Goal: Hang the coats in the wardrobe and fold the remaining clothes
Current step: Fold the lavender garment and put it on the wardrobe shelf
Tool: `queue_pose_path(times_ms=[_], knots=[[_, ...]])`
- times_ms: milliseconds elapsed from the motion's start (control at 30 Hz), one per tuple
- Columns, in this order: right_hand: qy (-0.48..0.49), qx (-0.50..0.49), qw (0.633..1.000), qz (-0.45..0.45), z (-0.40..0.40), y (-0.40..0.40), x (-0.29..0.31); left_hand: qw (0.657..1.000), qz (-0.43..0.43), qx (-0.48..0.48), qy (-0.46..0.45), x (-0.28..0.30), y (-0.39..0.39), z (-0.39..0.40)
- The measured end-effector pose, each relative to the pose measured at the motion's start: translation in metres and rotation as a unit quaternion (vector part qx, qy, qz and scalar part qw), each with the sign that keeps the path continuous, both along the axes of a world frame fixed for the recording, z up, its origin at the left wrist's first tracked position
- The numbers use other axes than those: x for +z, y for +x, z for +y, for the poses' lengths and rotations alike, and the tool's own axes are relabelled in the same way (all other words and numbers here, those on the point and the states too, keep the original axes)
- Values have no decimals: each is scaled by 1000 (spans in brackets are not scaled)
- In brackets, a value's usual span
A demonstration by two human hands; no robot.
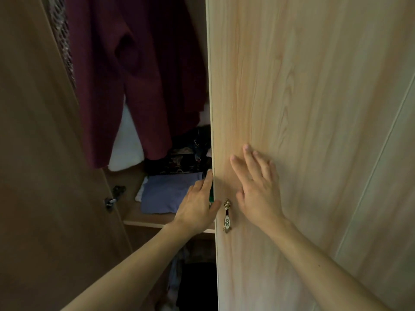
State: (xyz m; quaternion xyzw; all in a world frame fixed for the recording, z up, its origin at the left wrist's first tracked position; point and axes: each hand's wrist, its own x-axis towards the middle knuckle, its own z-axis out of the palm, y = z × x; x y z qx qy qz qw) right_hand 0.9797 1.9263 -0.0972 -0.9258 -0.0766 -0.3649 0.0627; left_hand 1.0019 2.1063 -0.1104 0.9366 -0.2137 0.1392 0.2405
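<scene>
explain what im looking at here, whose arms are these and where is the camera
The camera sits on a person's head, looking forward and down, so these are the wearer's own bare arms; no machine is involved. The left hand curls its fingers round the edge of a light wooden wardrobe door, while the right hand presses flat on the door's front, beside a small ornate handle. Inside, a maroon coat hangs above a shelf holding a folded blue garment and darker folded clothes.
</scene>
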Motion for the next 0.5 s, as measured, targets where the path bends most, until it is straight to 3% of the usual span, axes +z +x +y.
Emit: queue_pose_path(times_ms=[500], knots=[[35, -5, 998, 52, 13, 15, 7, 998, 37, 13, -40, -15, -4, 9]])
